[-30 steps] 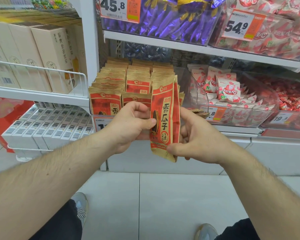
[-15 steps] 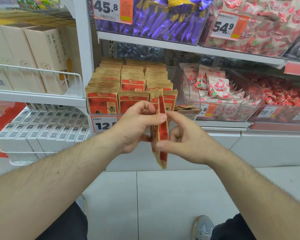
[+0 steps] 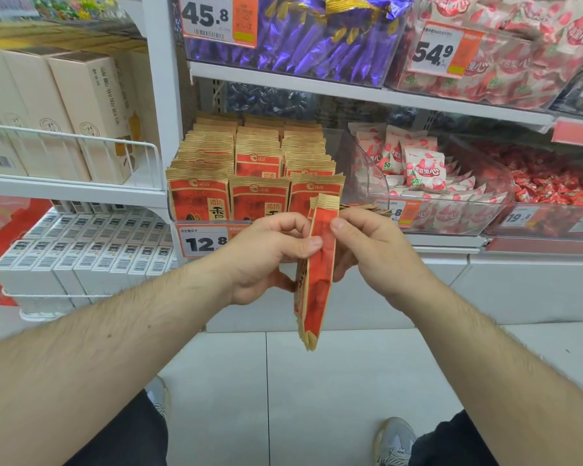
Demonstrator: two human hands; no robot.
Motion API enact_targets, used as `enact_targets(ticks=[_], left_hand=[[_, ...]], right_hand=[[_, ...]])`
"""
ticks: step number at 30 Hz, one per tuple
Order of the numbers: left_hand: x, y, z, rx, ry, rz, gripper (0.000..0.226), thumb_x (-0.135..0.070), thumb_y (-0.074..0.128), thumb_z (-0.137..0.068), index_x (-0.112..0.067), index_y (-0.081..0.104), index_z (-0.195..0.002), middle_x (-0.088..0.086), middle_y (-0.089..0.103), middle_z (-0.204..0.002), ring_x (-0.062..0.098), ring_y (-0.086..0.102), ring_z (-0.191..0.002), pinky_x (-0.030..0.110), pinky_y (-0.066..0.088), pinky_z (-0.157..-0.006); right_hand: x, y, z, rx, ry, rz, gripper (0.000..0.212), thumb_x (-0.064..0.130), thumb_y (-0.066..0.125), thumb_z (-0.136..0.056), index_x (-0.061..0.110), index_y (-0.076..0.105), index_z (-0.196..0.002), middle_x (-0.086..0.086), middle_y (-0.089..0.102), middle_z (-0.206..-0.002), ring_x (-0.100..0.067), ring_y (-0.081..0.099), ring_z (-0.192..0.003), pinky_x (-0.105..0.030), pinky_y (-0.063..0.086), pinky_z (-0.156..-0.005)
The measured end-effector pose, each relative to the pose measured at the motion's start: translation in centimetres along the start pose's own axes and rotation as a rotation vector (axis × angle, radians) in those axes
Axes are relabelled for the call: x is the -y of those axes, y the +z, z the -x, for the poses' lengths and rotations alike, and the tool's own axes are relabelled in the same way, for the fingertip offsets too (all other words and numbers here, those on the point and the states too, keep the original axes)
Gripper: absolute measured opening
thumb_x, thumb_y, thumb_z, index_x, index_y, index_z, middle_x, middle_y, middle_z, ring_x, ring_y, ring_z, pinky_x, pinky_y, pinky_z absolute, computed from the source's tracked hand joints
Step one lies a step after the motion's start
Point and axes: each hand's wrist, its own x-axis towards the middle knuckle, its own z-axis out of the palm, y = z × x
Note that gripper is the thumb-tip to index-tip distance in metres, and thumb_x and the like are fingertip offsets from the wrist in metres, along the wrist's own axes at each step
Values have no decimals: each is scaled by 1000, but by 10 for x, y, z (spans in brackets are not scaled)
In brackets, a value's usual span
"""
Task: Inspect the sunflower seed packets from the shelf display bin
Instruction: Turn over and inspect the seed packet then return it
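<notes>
A small stack of red and tan sunflower seed packets (image 3: 318, 274) hangs upright in front of the shelf, turned edge-on to me. My left hand (image 3: 266, 257) pinches the stack from the left with thumb and curled fingers. My right hand (image 3: 371, 253) pinches its upper right edge with the thumb on the red face. Behind them the clear display bin (image 3: 179, 220) holds three rows of the same packets (image 3: 256, 169), standing upright, above a 12.8 price tag (image 3: 204, 242).
Beside the seed bin stands a clear bin of strawberry candy bags (image 3: 418, 183), then red wrapped sweets (image 3: 552, 183). Purple sweets (image 3: 303, 35) fill the shelf above. Beige boxes (image 3: 91, 105) behind a white wire rail and white barcode boxes (image 3: 81, 257) sit left. Tiled floor and my shoes lie below.
The packets in my hands turned from front face toward me to edge-on. My right thumb climbed from the lower part of the stack to its top edge. The view moved closer to the shelf.
</notes>
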Motion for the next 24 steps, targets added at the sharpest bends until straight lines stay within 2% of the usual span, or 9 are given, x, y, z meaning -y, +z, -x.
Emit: enact_targets(ticks=[6,13,18,20,24], left_hand=[[0,2,2,37,-17,62,17,-21,64,-72,-15,49,-76,3,68,-71,18,69,-69,49,49,-78],[-1,-1,2,56,-12,53,17,-21,64,-72,-16,49,-77,4,69,-73,20,68,-71,51,50,-78],[-1,-1,2,57,-8,49,18,-21,64,-72,-16,48,-77,2,68,-72,19,67,-70,54,48,-81],[-1,-2,2,52,1,57,17,-21,64,-72,-16,48,-77,4,68,-71,23,68,-72,54,49,-80],[-3,-4,2,29,25,78,14,-20,64,-72,-16,51,-76,5,67,-71,24,68,-71,54,51,-78]], right_hand=[[2,-3,-1,21,37,-58,20,11,50,-101,9,67,-92,-12,66,-68,-19,62,-55,-31,56,-53],[4,-6,2,64,48,-61,16,8,53,-99,4,66,-106,-11,73,-76,-26,67,-63,-47,58,-72],[3,-6,2,87,34,-71,14,8,59,-96,6,66,-107,-12,74,-79,-27,68,-65,-48,58,-73],[3,-6,1,97,32,-75,22,14,68,-84,13,67,-106,-17,73,-81,-30,67,-66,-49,58,-74],[3,-7,1,141,16,-78,39,17,67,-72,22,66,-110,-26,69,-93,-34,67,-75,-54,57,-80]])
